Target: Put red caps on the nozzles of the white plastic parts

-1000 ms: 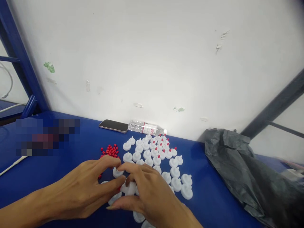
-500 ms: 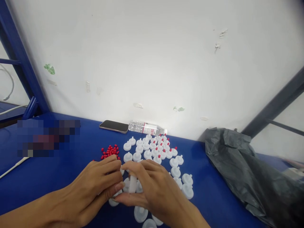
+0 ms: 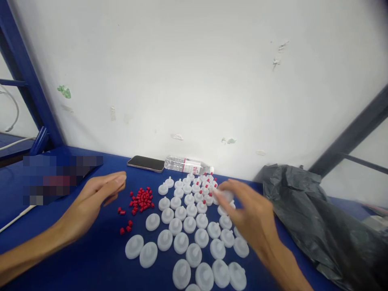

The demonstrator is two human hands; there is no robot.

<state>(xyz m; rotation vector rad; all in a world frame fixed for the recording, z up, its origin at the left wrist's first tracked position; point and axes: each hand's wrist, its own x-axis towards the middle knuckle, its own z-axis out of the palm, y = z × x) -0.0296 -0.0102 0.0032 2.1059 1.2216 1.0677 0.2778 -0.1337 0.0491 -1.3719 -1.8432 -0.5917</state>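
My left hand (image 3: 101, 196) hovers left of a pile of small red caps (image 3: 142, 200), its thumb pressed against the curled fingers. Whatever may be inside those fingers is hidden. At the right of the white pieces, my right hand (image 3: 248, 206) pinches a white spouted lid (image 3: 226, 195) between thumb and fingers, blurred by motion. Many round white spouted lids (image 3: 181, 243) lie in rough rows on the blue table. Toward the back, several white lids carry a red cap (image 3: 204, 202) on the spout. A few red caps (image 3: 122, 230) lie apart from the pile.
A phone (image 3: 146, 163) and a clear plastic bottle (image 3: 189, 165) lie along the white wall. On the right is a crumpled dark plastic bag (image 3: 291, 202). A white cable (image 3: 18, 218) and a pixelated patch (image 3: 60, 178) are at the left.
My hands have separated from the middle. The left hand moved left past the red caps; the right moved right and back with a white lid. More white lids now show.
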